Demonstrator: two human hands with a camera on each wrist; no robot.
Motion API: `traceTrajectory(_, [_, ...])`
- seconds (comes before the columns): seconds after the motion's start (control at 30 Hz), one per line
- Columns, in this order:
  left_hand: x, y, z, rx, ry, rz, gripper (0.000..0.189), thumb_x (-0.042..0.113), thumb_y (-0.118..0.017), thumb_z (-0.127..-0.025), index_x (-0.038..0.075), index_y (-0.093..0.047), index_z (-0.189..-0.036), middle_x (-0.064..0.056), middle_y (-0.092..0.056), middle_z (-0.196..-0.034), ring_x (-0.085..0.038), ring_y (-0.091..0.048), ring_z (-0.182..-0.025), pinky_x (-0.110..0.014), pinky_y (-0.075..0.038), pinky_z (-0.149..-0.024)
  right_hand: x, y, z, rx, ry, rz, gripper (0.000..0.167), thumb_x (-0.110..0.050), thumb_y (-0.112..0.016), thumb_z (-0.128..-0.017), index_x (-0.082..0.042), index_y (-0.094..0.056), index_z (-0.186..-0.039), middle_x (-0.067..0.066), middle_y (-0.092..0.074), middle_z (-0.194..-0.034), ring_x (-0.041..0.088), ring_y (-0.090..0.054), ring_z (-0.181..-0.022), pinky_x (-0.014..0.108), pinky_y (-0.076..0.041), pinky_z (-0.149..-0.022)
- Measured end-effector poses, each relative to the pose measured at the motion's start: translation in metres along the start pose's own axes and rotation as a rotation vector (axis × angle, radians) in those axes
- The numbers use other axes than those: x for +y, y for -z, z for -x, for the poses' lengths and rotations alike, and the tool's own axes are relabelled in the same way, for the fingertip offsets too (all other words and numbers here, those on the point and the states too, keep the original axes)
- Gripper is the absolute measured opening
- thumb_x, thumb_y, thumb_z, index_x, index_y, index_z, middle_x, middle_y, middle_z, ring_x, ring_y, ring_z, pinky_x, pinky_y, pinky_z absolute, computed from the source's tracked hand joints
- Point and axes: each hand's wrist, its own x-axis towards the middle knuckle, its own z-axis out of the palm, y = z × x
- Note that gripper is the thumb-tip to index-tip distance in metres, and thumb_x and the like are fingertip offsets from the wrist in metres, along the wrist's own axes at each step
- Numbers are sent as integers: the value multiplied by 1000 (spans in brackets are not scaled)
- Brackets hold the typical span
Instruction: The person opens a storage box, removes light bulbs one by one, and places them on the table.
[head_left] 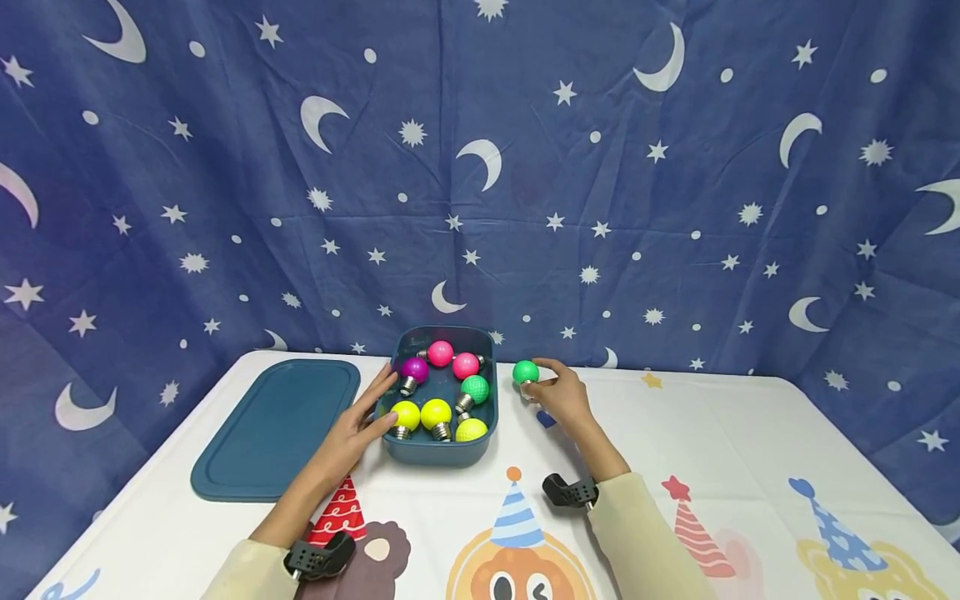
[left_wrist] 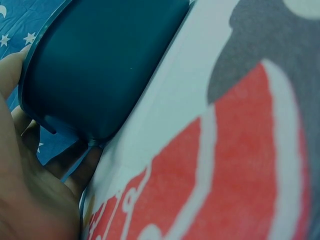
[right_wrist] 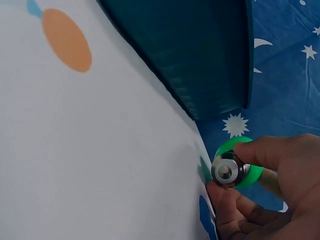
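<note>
My right hand (head_left: 561, 398) pinches a green light bulb (head_left: 525, 372) just right of a dark blue box (head_left: 438, 454). In the right wrist view, the bulb's silver screw base (right_wrist: 226, 170) faces the camera, with thumb and fingers around it. My left hand (head_left: 356, 429) rests against the box's left side, fingers fairly straight and thumb at the rim. Inside the box lie several bulbs: pink bulbs (head_left: 440, 353), a purple bulb (head_left: 414, 370), another green bulb (head_left: 475, 389) with a textured surface, and yellow bulbs (head_left: 436, 414). The left wrist view shows only the box's outer wall (left_wrist: 100, 65).
A flat dark blue lid (head_left: 277, 433) lies on the table left of the box. White cloth with printed cartoon animals and party hats covers the table (head_left: 637, 467). Behind it hangs a blue curtain (head_left: 525, 208) with moons and stars.
</note>
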Motion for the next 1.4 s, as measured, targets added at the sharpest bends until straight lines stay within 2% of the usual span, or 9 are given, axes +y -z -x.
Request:
traceTrajectory(0.33, [0, 0, 1, -2, 12, -13, 57, 15, -54, -98, 10, -33, -150, -2, -14, -159, -30, -9, -144, -64, -13, -108, 2, -6, 4, 0, 41, 114, 56, -21, -75, -81, -6, -55, -132, 8, -64, -82, 18, -59, -66, 28, -47, -55])
traceTrajectory(0.63, [-2, 0, 1, 2, -1, -19, 57, 14, -54, -97, 9, -33, -150, -3, -14, -159, -31, -10, -144, -65, -13, -107, 1, -6, 4, -28, 18, 85, 59, -19, -74, -83, 0, -51, -133, 14, -62, -94, 20, -62, -71, 31, -53, -62])
traceTrajectory(1.1, [-3, 1, 2, -1, 7, -17, 57, 14, -54, -97, 8, -32, -150, -4, -14, -159, -31, -9, -144, -65, -13, -107, 1, -5, 4, -22, -6, 68, 58, -20, -73, -83, 1, -50, -133, 15, -59, -101, 23, -61, -80, 32, -53, -66])
traceTrajectory(1.4, [-1, 1, -1, -12, -2, 14, 57, 12, -54, -97, 8, -32, -150, -5, -13, -159, -30, -8, -144, -65, -12, -108, -5, 1, 4, -34, -23, 20, 54, -21, -67, -89, 1, -47, -134, 15, -62, -100, 20, -62, -76, 31, -53, -65])
